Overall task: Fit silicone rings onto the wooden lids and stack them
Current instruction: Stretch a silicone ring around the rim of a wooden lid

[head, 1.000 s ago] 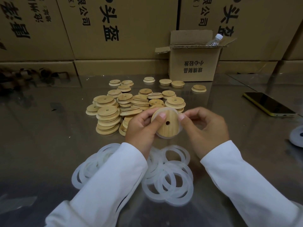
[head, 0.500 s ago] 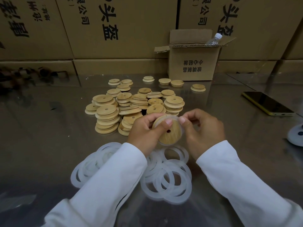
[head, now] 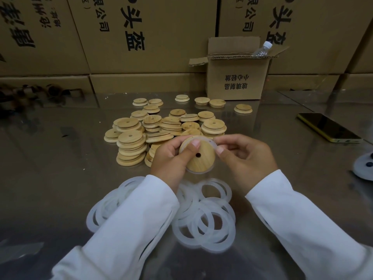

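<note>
A round wooden lid [head: 201, 158] with a small centre hole is held above the table, its flat face toward me. A translucent silicone ring [head: 214, 145] runs around its rim. My left hand [head: 171, 160] grips the lid, thumb pressed on its face. My right hand [head: 245, 156] pinches the ring and lid edge at the upper right. Behind the hands lies a pile of wooden lids [head: 161, 128], some stacked. Loose silicone rings [head: 205, 219] are heaped on the table below my hands, partly hidden by my left sleeve.
A small open cardboard box [head: 236, 77] with a water bottle [head: 262, 49] in it stands at the back. Large cartons [head: 141, 33] wall off the rear. A phone [head: 328, 127] lies at the right, a white disc [head: 364, 166] at the right edge. The table [head: 50, 158] is reflective metal.
Both hands have turned the lid slightly and worked the ring further around its rim; the left thumb has slid up the lid's face.
</note>
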{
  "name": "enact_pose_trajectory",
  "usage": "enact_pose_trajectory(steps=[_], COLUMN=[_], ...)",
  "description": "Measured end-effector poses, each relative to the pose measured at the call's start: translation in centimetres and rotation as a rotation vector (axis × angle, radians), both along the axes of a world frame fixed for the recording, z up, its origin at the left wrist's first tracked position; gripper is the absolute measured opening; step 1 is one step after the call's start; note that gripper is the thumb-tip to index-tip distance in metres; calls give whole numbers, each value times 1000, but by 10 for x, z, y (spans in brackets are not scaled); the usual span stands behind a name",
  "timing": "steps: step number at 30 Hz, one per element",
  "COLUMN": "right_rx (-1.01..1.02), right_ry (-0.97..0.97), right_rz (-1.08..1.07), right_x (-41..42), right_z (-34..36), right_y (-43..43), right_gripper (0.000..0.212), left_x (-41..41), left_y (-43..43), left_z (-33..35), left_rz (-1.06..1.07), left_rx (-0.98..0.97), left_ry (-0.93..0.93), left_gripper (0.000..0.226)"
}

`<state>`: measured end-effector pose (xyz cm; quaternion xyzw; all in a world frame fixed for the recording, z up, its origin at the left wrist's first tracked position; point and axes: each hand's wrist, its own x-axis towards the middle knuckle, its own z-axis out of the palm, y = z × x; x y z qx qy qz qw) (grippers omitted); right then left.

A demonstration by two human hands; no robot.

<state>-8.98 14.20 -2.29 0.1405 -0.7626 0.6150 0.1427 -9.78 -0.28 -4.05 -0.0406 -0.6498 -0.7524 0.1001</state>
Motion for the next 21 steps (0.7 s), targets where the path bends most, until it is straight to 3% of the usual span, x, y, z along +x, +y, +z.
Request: enact_pose_trajectory(steps=[9,15,21], right_rx=[-87,-15,-73], right_ry=[-54,-27,-33], right_rz=[25,-15,-18], right_x=[-1,1,2], right_z=[2,1,5], right_y=[1,-3,2], right_gripper=[23,23,23], left_x=[0,-1,0], left_y=[0,-1,0], left_z=[0,1,-1], left_rz=[-13,20,-29], left_rx=[-50,-67,-31], left_ry=[29,45,39], left_gripper=[17,13,31])
